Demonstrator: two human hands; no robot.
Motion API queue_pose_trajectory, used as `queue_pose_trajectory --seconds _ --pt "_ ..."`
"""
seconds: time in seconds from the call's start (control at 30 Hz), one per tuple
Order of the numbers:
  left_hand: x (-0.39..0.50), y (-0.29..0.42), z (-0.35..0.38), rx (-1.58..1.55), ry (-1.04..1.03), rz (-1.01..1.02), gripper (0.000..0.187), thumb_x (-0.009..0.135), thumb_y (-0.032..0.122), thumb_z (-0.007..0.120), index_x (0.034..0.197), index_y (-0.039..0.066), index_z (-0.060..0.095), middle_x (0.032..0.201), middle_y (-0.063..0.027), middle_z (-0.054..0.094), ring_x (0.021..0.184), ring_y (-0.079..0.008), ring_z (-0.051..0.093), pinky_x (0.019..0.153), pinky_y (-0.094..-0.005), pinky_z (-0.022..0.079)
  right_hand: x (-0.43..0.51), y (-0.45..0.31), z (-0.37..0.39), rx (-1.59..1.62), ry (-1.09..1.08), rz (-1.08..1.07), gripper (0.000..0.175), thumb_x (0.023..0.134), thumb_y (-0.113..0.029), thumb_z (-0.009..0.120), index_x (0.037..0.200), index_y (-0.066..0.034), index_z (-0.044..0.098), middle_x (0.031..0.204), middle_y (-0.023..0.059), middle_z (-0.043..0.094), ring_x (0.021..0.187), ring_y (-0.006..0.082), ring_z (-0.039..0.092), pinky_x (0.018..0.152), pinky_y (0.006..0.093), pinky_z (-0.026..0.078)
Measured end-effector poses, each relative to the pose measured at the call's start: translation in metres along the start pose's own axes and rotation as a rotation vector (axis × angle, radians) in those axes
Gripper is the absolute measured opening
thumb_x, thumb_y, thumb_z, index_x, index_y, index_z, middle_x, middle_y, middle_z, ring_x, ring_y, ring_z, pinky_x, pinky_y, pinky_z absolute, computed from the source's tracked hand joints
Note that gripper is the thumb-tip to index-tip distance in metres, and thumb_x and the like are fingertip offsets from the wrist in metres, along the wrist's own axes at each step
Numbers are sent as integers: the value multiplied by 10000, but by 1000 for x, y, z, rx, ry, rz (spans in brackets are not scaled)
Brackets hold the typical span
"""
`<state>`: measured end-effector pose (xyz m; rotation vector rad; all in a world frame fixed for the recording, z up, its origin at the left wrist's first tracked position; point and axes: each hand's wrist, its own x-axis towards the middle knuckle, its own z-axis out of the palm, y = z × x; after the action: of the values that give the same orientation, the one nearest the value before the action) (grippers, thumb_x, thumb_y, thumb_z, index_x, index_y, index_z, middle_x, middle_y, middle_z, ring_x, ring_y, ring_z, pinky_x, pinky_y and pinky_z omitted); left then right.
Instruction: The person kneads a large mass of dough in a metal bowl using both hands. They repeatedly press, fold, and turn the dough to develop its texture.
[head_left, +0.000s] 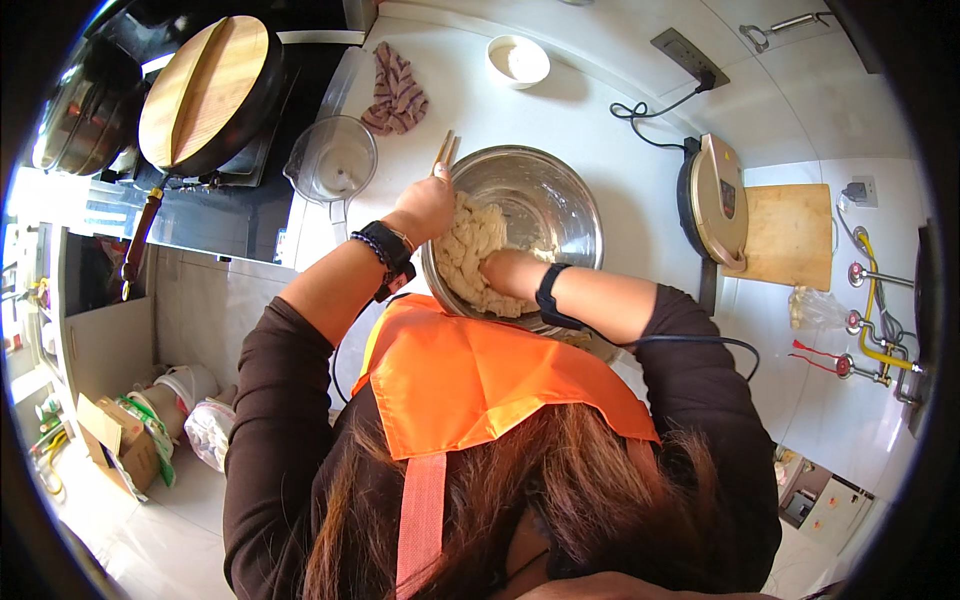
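A large stainless steel bowl (577, 187) stands on the white counter before me, tilted a little in view. A lumpy mass of pale dough (469, 247) lies along its left and near side. My right hand (514, 274) is pressed into the dough, its fingers hidden in it. At the bowl's left rim, my left hand (427, 206) holds a pair of wooden chopsticks (446, 146), their ends pointing up past the thumb. A clear measuring jug (334, 161) stands left of the bowl, with a little cloudy content at its bottom.
A striped cloth (396, 90) and a white bowl of white powder (517, 61) lie behind. At left, a wok with a wooden lid (206, 90) sits on the stove. At right stand an electric griddle (716, 202), its cord plugged into the wall, and a wooden cutting board (787, 232).
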<state>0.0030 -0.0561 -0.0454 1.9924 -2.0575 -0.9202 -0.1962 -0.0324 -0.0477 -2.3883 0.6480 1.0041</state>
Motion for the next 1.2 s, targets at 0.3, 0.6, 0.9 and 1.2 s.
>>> queue_pose_trajectory --seconds 0.3,0.6,0.9,1.2 --pt "-26 -14 10 647 -352 393 531 796 125 550 1172 -173 323 881 -310 613 819 -425 644 695 -449 527 -11 47 -9 507 125 -3 324 850 -200 533 1052 27 644 1047 202 642 987 276 620 834 371 485" --pt "22 -6 -6 -171 -42 -29 503 810 124 524 1276 -19 402 1077 -270 605 1014 -410 588 856 -444 473 38 99 -40 1124 641 385 573 925 -389 526 1158 135 513 1156 262 582 1086 325 563 871 396 450" --pt "46 -21 21 117 -36 88 481 867 98 489 1310 -40 361 1057 -274 605 992 -400 597 833 -445 481 6 66 -73 646 266 -92 422 791 -253 662 1110 11 581 1074 137 627 886 230 595 810 329 475" --pt "27 -1 -5 -125 -63 -42 470 891 92 399 1332 -59 333 1075 -303 594 1030 -427 577 876 -469 445 -25 11 8 204 401 -263 234 817 -134 552 982 23 606 1074 180 573 1051 351 521 893 402 434"
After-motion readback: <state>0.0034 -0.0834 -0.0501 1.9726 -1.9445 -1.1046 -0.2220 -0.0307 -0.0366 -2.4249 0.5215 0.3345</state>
